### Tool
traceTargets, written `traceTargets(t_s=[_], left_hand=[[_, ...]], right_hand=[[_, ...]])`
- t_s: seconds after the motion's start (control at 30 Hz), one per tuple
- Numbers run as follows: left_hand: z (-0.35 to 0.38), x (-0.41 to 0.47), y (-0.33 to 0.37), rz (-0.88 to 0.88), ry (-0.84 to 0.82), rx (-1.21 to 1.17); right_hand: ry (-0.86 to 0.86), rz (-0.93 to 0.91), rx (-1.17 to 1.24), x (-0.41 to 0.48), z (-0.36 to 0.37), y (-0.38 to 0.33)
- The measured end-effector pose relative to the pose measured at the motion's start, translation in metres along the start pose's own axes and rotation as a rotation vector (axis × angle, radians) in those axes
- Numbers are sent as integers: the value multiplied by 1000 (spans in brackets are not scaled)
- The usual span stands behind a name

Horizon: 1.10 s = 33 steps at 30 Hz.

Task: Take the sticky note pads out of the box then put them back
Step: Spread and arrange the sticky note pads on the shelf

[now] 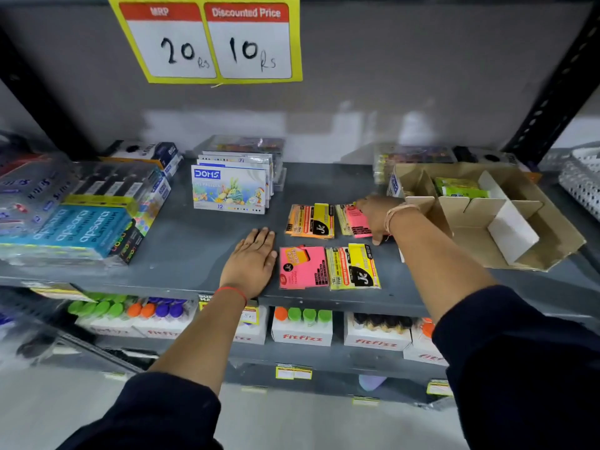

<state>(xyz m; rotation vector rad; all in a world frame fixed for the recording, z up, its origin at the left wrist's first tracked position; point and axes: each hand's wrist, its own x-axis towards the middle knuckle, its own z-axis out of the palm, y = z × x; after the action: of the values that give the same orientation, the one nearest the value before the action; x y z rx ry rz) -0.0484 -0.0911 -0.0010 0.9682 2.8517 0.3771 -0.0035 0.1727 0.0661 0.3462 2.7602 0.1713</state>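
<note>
Several sticky note pads lie in small piles on the grey shelf (181, 241): an orange pile (310, 221), a pink pad (303, 267) and a yellow pile (354, 267) nearer the front edge. My right hand (378, 216) grips a pink pad (357, 222) on top of a fourth pile, fingers curled around its edges. The open cardboard box (535, 251) with dividers stands just right of my right wrist; a green pad (461, 187) remains inside it. My left hand (253, 261) rests flat on the shelf, left of the pink pad, holding nothing.
A row of oil pastel boxes (230, 191) stands behind the pads. Stacked pencil packs (81, 219) fill the left of the shelf. A white perforated basket (581, 183) sits at far right. Below, the lower shelf holds boxes of coloured bottles (302, 326). A yellow price sign (211, 40) hangs above.
</note>
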Motion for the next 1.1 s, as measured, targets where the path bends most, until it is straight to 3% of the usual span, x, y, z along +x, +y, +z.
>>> traceTargets(t_s=[0.2, 0.33, 0.43, 0.57, 1.1], left_hand=[[1, 1, -1, 0, -1, -2], [1, 3, -1, 3, 8, -6], [1, 2, -2, 11, 13, -7], [0, 1, -2, 24, 17, -28], [1, 2, 0, 0, 17, -22]], right_hand=[[-36, -57, 41, -2, -13, 3], [78, -91, 206, -15, -38, 2], [144, -284, 282, -34, -48, -33], [34, -485, 252, -55, -25, -91], [138, -409, 385, -47, 1, -86]])
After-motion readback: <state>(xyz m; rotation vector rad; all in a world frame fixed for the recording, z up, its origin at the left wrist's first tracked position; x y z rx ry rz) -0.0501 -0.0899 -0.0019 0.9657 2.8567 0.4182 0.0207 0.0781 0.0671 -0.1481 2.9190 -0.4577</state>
